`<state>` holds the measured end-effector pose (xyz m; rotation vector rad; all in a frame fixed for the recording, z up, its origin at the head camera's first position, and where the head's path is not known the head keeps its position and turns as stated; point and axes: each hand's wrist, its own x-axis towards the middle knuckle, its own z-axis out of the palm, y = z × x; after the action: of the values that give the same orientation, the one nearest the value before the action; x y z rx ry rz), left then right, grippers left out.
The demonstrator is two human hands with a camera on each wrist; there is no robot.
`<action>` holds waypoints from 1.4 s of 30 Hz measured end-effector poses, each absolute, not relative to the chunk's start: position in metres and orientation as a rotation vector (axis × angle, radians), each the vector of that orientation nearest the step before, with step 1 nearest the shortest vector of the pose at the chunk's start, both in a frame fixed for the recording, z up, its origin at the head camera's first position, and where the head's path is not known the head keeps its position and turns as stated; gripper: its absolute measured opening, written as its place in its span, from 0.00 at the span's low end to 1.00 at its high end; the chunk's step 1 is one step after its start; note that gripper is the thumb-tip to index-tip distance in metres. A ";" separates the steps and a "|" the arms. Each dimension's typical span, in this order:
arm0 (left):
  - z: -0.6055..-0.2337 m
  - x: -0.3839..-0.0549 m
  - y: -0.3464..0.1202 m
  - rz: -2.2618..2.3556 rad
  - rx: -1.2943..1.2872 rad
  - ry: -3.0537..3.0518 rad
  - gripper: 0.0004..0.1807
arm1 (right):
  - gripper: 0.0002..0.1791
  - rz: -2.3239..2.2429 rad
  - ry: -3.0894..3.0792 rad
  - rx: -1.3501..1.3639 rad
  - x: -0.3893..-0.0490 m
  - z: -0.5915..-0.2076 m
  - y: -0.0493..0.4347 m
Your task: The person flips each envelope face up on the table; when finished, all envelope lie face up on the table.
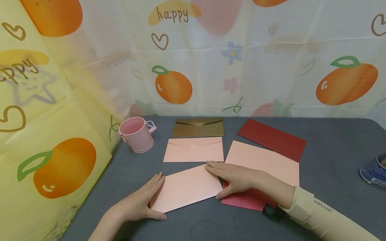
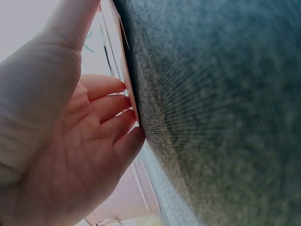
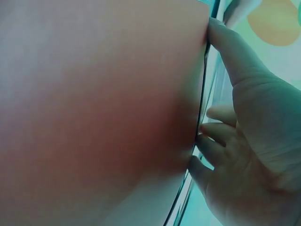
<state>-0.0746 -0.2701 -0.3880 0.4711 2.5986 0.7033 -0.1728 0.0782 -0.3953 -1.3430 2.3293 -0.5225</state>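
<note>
In the head view a pale pink envelope (image 1: 187,189) lies aslant at the front of the table, plain side up. My left hand (image 1: 143,199) spans its left end, fingers extended along the upper left corner and thumb near the lower one. In the left wrist view the fingertips of the left hand (image 2: 89,146) touch the edge of the envelope (image 2: 123,56). My right hand (image 1: 233,179) rests at the right end, fingers on the upper corner, thumb at the lower. Thumb and fingertips of the right hand (image 3: 244,122) meet an edge in the right wrist view.
Behind lie another pink envelope (image 1: 194,154) and a gold envelope (image 1: 197,129). On the right are a dark red envelope (image 1: 272,139), a large pale pink sheet (image 1: 265,160) and a deeper pink piece (image 1: 244,199) under my right arm. A pink bucket (image 1: 138,137) and a blue can (image 1: 374,172) flank them.
</note>
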 end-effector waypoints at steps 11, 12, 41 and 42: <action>-0.384 -0.073 -0.272 0.577 0.562 2.727 0.59 | 0.50 -0.497 2.352 -1.329 -0.171 -0.396 0.078; -0.384 -0.073 -0.273 0.571 0.581 2.744 0.58 | 0.50 -0.494 2.355 -1.327 -0.171 -0.396 0.078; -0.385 -0.097 -0.293 1.301 0.858 2.839 0.16 | 0.10 -0.819 2.738 -1.483 -0.177 -0.395 0.077; -0.385 -0.098 -0.293 1.321 0.831 2.851 0.14 | 0.08 -0.848 2.744 -1.472 -0.177 -0.395 0.077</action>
<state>-0.0982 -0.2925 -0.3850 0.8312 2.8507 1.3208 -0.1766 0.0774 -0.3946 -1.4721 2.7440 -0.8478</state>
